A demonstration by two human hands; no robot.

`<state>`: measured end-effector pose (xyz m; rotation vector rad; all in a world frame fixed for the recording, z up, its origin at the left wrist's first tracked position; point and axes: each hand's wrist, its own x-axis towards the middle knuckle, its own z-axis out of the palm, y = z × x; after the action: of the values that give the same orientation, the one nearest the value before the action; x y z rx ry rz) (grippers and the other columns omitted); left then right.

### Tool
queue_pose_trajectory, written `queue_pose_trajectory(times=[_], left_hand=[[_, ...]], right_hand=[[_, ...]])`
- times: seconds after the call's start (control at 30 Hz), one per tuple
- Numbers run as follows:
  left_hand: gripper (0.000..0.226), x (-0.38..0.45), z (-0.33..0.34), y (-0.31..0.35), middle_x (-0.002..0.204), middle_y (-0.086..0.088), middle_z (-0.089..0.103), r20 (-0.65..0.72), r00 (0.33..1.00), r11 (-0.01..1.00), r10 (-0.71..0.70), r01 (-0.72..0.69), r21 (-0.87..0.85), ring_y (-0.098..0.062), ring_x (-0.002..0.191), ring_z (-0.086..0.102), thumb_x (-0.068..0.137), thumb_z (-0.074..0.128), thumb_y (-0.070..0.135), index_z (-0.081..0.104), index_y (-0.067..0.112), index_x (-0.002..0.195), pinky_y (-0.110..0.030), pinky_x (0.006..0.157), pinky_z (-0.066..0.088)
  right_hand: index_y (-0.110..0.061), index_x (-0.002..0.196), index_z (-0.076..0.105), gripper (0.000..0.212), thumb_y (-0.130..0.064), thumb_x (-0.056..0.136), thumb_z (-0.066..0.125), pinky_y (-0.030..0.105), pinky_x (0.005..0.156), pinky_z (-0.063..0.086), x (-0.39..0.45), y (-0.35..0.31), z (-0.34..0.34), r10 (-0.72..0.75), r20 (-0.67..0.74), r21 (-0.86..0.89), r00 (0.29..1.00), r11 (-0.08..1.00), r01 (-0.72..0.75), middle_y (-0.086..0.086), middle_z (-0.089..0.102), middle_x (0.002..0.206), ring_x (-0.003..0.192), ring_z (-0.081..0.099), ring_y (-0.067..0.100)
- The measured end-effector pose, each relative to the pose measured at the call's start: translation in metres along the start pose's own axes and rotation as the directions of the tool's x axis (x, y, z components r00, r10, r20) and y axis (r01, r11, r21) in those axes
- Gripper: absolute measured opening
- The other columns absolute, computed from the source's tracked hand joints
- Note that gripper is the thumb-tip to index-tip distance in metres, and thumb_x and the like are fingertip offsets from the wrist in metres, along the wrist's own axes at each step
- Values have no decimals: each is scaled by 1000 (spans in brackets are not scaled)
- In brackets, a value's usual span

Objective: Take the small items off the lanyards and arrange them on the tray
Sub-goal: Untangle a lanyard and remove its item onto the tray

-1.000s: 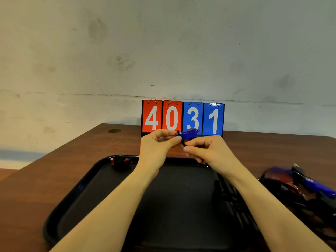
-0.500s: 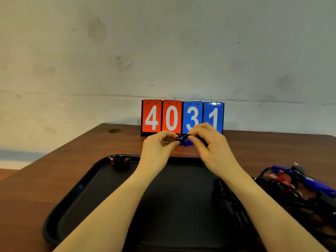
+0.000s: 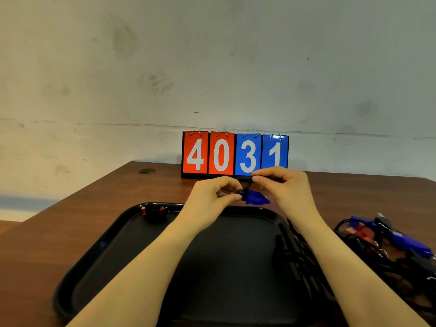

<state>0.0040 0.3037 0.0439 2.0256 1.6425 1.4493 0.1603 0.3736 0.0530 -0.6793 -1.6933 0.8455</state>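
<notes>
Blue item (image 3: 256, 198) lying crosswise, left hand (image 3: 213, 199) pinching its left end, right hand (image 3: 286, 187) pinching cord (image 3: 248, 185)

two hands (image 3: 213, 197), one tray (image 3: 113, 246), one blue item (image 3: 256, 199), four number cards (image 3: 234, 153)

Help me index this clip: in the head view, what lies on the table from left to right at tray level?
Small red-and-black item in the tray's far left corner → black tray → black lanyard cord draped over its right rim → tangled pile of lanyards.
</notes>
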Motion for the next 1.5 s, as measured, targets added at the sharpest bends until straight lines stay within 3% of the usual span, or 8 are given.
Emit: queue_pose_trajectory(times=[0.17,0.3,0.43,0.77,1.07,1.23,1.37,1.5], left_hand=[[20,-1,-1,4,85,17,64,-22,1000,990,-1,-2,-138,10,85,59,82,67,10,63,29,88,-4,75,45],[26,0,-1,6,84,12,66,-107,992,949,-73,36,-315,7,82,62,79,67,4,64,29,84,-6,75,48],[23,3,1,4,86,12,67,-196,968,909,-157,64,-412,5,81,63,79,68,5,64,27,85,-8,74,49],[17,6,2,-7,85,3,67,-272,929,910,-250,129,-393,-2,75,65,82,66,8,62,22,89,-7,69,50],[15,9,1,-15,88,4,65,-307,911,934,-273,176,-310,-8,85,63,84,64,8,61,19,94,-12,70,50],[13,11,2,-18,88,4,63,-285,926,961,-246,194,-198,-8,84,62,85,62,9,59,18,95,-15,72,49],[13,9,4,-17,90,3,63,-223,955,980,-194,178,-90,-9,83,62,87,61,11,56,19,95,-12,68,47],[14,6,3,-15,90,6,62,-118,983,990,-139,136,-38,-6,82,62,87,60,10,56,21,94,-8,66,47]], right_hand=[[-14,85,72,9,-10,77,71,24,73,57,4,3,-5,136,-17,129,991,983,-132,3,72,85,92,66,15],[-11,87,72,11,-5,80,67,10,63,50,5,5,-2,140,6,27,990,990,-140,0,70,78,78,63,6],[-12,78,72,6,-10,81,67,14,63,48,1,3,3,106,111,-52,988,994,-101,4,68,69,59,58,4],[-14,84,73,9,-15,84,65,16,67,50,-6,-5,6,70,377,-92,924,995,-38,0,70,72,62,59,5],[-10,91,72,14,-18,83,65,16,66,48,-8,-20,1,49,414,5,909,998,-56,6,68,72,50,50,6],[-22,88,68,9,-17,88,59,7,73,45,-8,-15,7,-125,304,-177,944,967,185,-11,65,75,75,59,0],[-13,96,66,18,-23,91,51,21,77,45,-5,-2,8,-447,300,-515,843,668,537,-6,63,88,82,56,6],[-12,95,68,29,-28,88,45,24,69,45,-4,0,6,-526,268,-591,807,572,569,0,66,88,80,60,15]])
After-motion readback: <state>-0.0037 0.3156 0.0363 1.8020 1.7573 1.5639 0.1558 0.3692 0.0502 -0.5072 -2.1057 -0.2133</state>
